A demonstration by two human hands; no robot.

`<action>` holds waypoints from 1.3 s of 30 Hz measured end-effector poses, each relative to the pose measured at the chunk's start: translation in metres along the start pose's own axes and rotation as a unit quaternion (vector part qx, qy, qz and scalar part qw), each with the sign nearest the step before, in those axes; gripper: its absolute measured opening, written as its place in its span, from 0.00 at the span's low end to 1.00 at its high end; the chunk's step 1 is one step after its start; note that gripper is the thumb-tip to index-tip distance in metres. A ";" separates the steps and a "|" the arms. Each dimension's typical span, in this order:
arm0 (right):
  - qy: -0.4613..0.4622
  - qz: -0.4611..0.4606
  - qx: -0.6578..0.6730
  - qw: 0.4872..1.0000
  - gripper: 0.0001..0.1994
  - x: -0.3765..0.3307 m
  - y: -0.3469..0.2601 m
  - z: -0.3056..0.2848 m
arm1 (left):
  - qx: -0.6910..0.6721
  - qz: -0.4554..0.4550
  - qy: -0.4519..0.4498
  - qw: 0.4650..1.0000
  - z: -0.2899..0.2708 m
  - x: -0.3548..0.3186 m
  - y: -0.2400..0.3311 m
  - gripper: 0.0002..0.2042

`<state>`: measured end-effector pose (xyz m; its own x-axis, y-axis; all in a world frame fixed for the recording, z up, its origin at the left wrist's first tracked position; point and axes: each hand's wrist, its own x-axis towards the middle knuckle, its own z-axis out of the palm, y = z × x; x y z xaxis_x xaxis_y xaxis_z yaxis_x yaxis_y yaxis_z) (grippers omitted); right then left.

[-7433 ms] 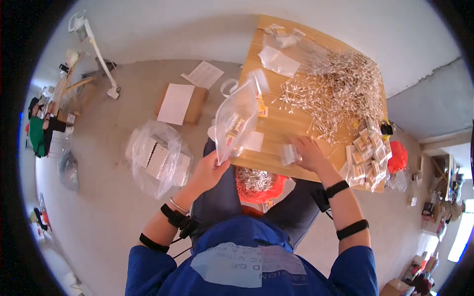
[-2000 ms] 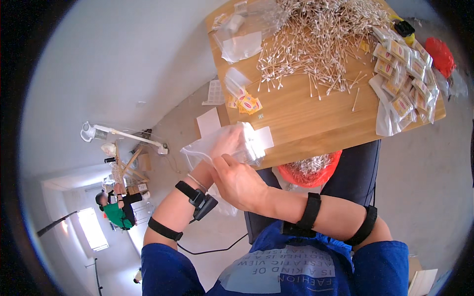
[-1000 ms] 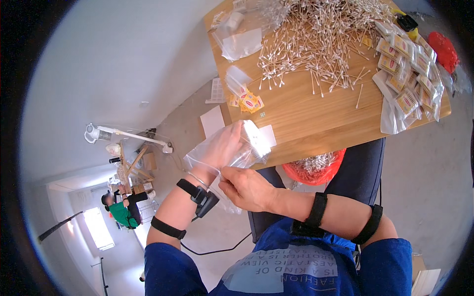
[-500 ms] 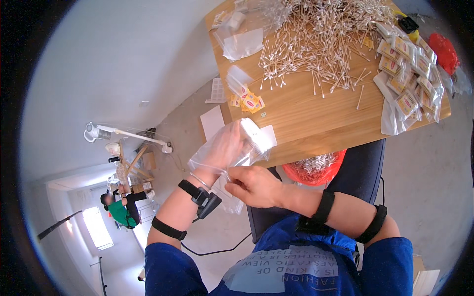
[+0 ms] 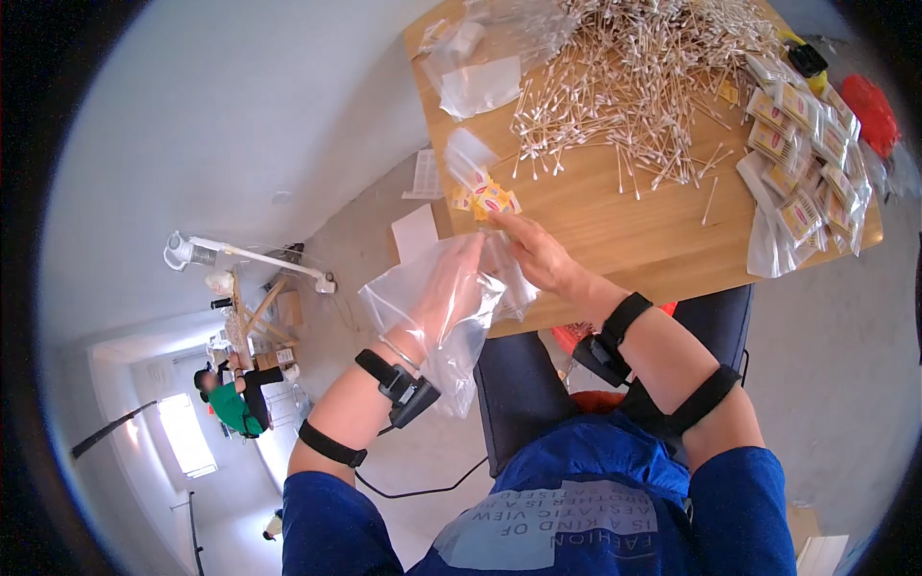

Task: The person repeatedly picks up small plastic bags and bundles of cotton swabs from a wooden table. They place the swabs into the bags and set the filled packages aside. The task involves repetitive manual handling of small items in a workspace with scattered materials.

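My left hand (image 5: 459,276) is wrapped in a clear plastic bag (image 5: 451,360) at the table's near left edge, and the loose film hangs over my wrist. Its fingers show blurred through the shiny plastic and seem to grip the bag. My right hand (image 5: 543,254) lies just right of it, fingers stretched out and thumb apart. Its fingertips reach the near side of a small pile of yellow and white printed cards (image 5: 492,199). Whether they touch the cards I cannot tell. Part of the bag is hidden behind this hand.
A large heap of cotton swabs (image 5: 634,86) spreads over the wooden table (image 5: 615,235). Filled packets (image 5: 797,144) pile up at the right. Clear bags (image 5: 480,86) lie at the far left. A red bag (image 5: 869,110) is beyond the right edge. Another person (image 5: 235,403) sits far left.
My right hand has let go of the bag's edge near my left wrist and moved up to the yellow cards, its fingers now straightened. The left hand stays with the bag.
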<state>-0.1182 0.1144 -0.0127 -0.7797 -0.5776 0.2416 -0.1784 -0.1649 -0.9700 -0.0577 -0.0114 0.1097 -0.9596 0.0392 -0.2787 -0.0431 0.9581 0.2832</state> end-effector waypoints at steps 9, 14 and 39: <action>-0.052 0.043 -0.027 0.997 0.18 0.004 -0.014 -0.007 | -0.041 0.007 0.051 0.998 0.006 -0.003 0.002 0.23; -0.025 0.020 -0.021 0.999 0.17 -0.003 -0.004 -0.010 | 0.006 0.111 0.096 0.989 0.005 -0.004 -0.003 0.23; -0.116 0.050 -0.261 0.957 0.23 0.004 -0.196 0.002 | -0.112 -0.044 -0.093 0.988 -0.022 -0.018 0.017 0.13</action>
<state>-0.0851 0.1432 0.1786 -0.6649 -0.7419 0.0870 -0.4327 0.2876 -0.8545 -0.0469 -0.0022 0.1396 -0.8827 0.0293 -0.4690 -0.2049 0.8742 0.4403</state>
